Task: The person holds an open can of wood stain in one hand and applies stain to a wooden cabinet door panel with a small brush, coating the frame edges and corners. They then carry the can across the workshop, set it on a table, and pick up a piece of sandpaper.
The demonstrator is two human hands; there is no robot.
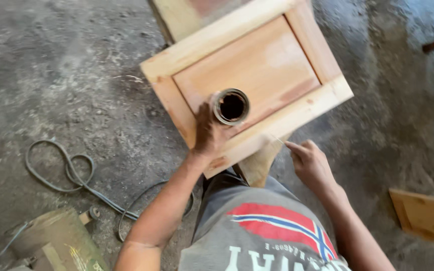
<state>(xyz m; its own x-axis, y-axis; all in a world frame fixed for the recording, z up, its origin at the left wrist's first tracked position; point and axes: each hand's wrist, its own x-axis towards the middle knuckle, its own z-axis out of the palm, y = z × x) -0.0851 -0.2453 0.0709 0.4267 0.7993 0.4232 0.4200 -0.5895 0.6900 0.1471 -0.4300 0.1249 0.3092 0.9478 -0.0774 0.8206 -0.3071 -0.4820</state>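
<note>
Wooden panel door lies flat over a support, concrete floor beneath. Its surface is partly darkened in patches; most remains pale. Left hand grips an open tin resting on the panel. Right hand pinches a thin stick at the panel's edge.

Your open tin can blocks the wooden panel's near edge; its far half lies free, and a cable loops left.
</note>
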